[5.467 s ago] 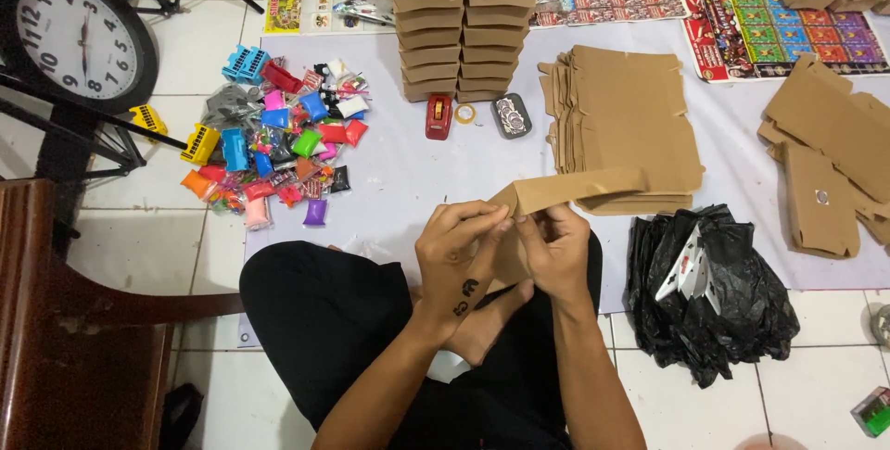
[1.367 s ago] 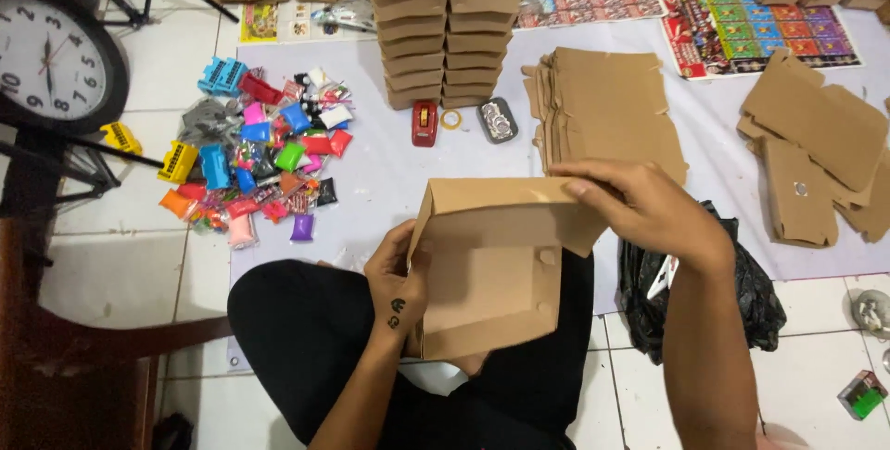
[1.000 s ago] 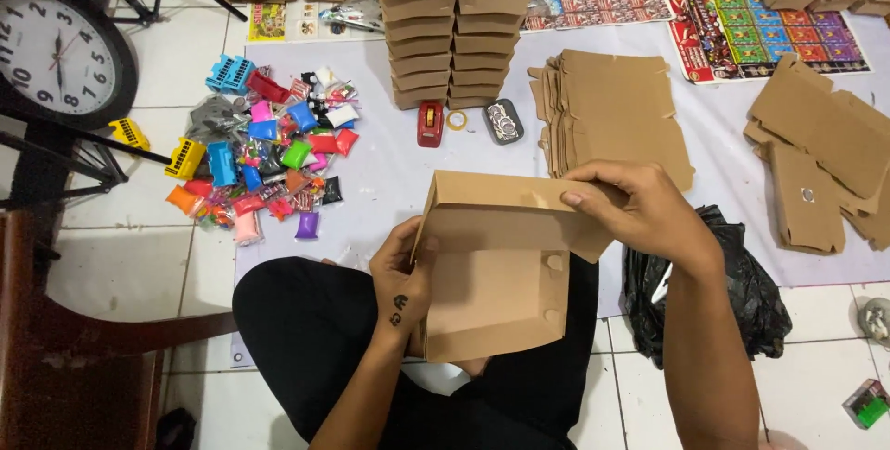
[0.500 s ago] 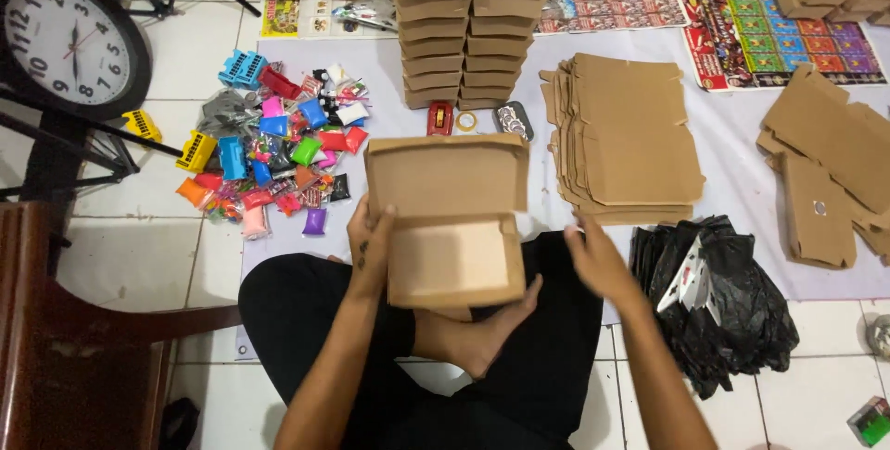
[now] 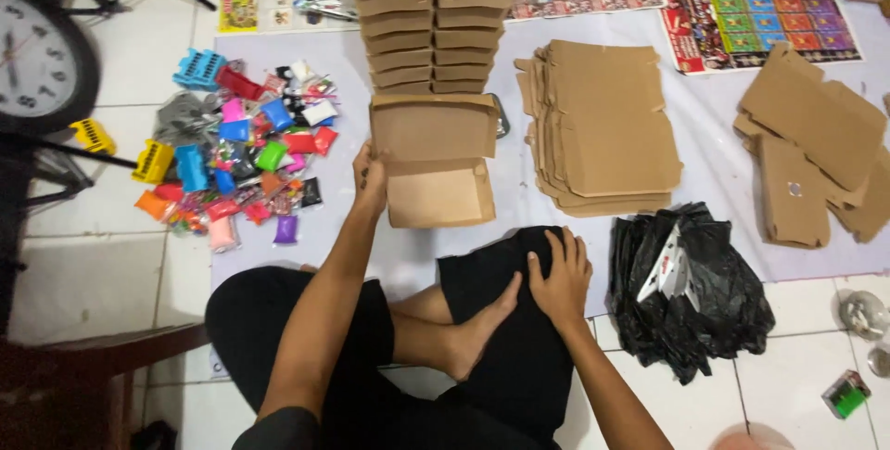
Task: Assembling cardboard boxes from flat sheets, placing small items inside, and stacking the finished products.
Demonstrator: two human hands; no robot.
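Your left hand (image 5: 370, 178) grips the left wall of the open cardboard box (image 5: 436, 172), fingers curled over its edge, with the thumb side hidden behind the wall. The box rests on the pale floor sheet (image 5: 705, 149), near that sheet's front edge and just ahead of your crossed legs; its lid flap stands open toward the far side, leaning against the base of the stacked folded boxes (image 5: 431, 19), which rise in two columns toward the sheet's far edge. Your right hand (image 5: 559, 276) lies flat and spread, palm down, on your right knee, holding nothing and well apart from the box. To the right of the box, a pile of flat cardboard blanks (image 5: 607, 126) sits at the middle of the sheet. Further right, near the right edge, lie more loose cardboard pieces (image 5: 811, 149). A heap of small coloured packets (image 5: 246, 149) occupies the left side of the sheet, just beside your left hand. A crumpled black plastic bag (image 5: 691, 288) lies at the front right corner of the sheet, partly on the tiled floor. A round wall clock (image 5: 42, 61) leans off the sheet at the far left.
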